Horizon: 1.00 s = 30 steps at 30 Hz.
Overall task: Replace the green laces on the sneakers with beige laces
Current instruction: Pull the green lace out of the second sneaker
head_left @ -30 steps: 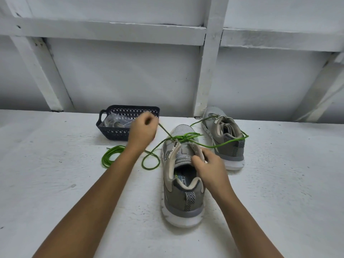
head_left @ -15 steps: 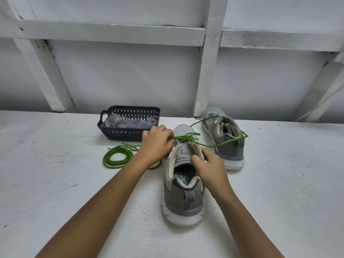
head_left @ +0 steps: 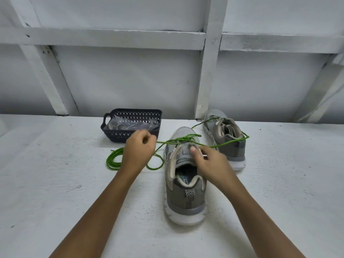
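While the left hand (head_left: 138, 148) pinches the green lace (head_left: 176, 140) in curled fingers and holds it stretched out to the left of the shoe, the right hand (head_left: 210, 164) grips the near sneaker (head_left: 186, 194) at the top of its upper, thumb on the tongue. The two hands are apart, one on each side of the shoe's throat. The lace crosses the forefoot of this sneaker, which stands on the white desk (head_left: 55, 183) with its heel toward the person. One strand runs on to the right, across the far sneaker (head_left: 228, 144), which stands just behind. A coil of green lace (head_left: 112, 161) lies on the desk beside the left wrist. Behind that hand sits a dark basket (head_left: 121, 135) holding clear plastic packets (head_left: 126, 125); their contents cannot be made out.
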Tool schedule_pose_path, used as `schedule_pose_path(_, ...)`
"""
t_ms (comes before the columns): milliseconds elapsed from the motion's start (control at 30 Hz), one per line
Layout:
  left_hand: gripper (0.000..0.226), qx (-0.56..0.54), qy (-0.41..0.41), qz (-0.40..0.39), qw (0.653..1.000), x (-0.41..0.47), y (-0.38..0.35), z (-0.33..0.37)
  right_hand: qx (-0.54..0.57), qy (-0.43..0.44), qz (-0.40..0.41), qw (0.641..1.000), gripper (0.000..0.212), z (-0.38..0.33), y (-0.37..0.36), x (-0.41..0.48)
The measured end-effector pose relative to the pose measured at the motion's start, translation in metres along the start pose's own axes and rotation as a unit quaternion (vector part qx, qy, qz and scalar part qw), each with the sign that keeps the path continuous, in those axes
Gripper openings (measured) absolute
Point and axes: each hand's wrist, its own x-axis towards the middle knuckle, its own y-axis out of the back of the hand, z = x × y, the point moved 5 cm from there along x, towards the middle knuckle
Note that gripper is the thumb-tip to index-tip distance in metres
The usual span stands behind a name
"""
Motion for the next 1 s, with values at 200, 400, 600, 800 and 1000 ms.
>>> schedule_pose_path(200,0.015,0.022,0.027,-0.096,0.995,-0.028,-0.020,0.006,-0.164,0.077,0.088,0.979,0.025,-0.029,0.040,0.045)
schedule_pose_path(400,0.063,-0.036,0.066,-0.233,0.970,-0.046,-0.050,0.019,-0.320,0.045,-0.101,0.941,0.016,-0.016,0.003,0.098)
schedule_pose_path(600,0.046,-0.086,0.131,-0.228,0.961,-0.049,-0.052,0.013,-0.284,0.072,-0.121,0.948,0.018,-0.007,-0.005,0.101)
schedule_pose_path(800,0.046,-0.106,0.154,-0.208,0.960,-0.053,-0.050,0.015,-0.285,0.100,-0.111,0.947,0.018,-0.010,-0.007,0.103)
schedule_pose_path(1000,0.071,-0.109,0.170,-0.188,0.961,-0.055,-0.050,0.015,-0.261,0.112,-0.079,0.955,0.015,-0.020,-0.005,0.100)
